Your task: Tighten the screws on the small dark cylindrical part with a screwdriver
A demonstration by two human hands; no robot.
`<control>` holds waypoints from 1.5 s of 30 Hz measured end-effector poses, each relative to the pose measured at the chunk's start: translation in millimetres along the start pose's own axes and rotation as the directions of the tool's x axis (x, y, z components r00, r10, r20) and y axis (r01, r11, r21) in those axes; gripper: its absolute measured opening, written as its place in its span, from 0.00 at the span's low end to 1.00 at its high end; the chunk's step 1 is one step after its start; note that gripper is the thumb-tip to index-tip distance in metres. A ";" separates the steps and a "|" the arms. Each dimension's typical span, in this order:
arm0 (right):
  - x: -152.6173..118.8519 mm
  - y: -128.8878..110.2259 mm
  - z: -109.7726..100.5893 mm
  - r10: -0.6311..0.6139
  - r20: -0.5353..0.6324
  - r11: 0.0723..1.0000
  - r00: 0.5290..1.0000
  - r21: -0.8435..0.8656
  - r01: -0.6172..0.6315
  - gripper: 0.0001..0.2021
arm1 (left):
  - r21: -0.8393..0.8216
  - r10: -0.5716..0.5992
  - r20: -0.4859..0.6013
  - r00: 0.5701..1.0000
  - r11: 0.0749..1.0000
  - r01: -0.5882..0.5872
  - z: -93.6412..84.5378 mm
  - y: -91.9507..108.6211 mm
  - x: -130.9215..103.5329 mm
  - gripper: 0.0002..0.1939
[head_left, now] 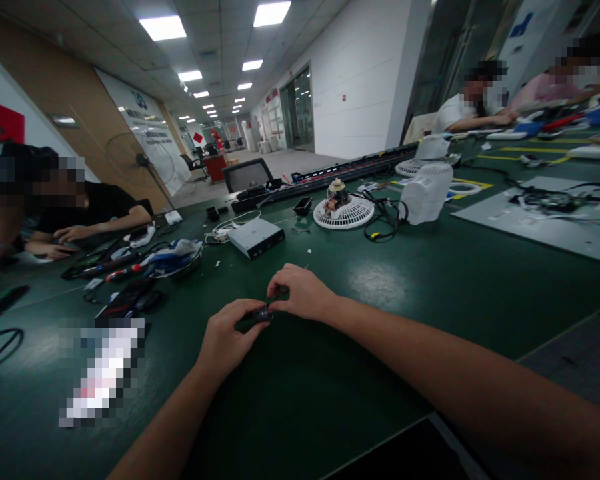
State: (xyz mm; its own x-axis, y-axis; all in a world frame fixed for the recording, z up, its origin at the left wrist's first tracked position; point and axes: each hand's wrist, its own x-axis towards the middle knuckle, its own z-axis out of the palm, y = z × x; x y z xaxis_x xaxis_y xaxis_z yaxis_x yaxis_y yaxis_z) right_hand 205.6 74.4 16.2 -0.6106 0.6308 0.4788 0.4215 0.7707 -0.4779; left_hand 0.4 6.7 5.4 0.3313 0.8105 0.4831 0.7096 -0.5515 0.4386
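Note:
Over the green table, my left hand (230,333) pinches a small dark cylindrical part (263,313) between thumb and fingers. The part lies roughly sideways, its lighter rim facing my right hand (297,293). Thumb and forefinger of that hand are curled together at the rim end, touching it or very close. A thin pale wire-like tip (307,267) shows just above the right knuckles. Whatever sits between the right fingertips is too small and dark to make out.
Ahead stand a silver disc-drive-like box (257,237), a white fan grille with a motor (344,212) and a white plastic housing (427,193). Tools and cables clutter the left, near a lit blurred screen (105,373). Co-workers sit at left (95,217) and far right (465,110).

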 end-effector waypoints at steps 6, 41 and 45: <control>-0.5 -0.2 -0.6 -0.042 0.083 0.999 0.996 -0.011 0.044 0.04 | -0.012 0.080 0.011 0.997 0.997 -0.080 2.4 -7.0 -3.3 0.12; 3.3 9.1 5.2 0.198 -0.276 0.689 0.941 0.721 0.066 0.16 | 0.042 -0.318 -0.225 0.921 0.941 0.335 5.7 -7.9 -1.3 0.19; 2.0 5.5 1.1 0.196 -0.239 0.776 0.951 0.631 -0.001 0.14 | 0.048 -0.321 -0.217 0.922 0.940 0.339 5.3 -7.0 -1.2 0.19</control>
State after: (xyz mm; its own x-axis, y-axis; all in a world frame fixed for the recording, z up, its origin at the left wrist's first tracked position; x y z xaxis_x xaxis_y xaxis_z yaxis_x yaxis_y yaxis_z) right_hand 206.0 79.8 13.7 -0.3373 0.7728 0.5376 -0.0952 0.5402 -0.8361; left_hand -1.7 10.6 -2.3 -0.0571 0.8816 0.4686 0.8090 -0.2342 0.5392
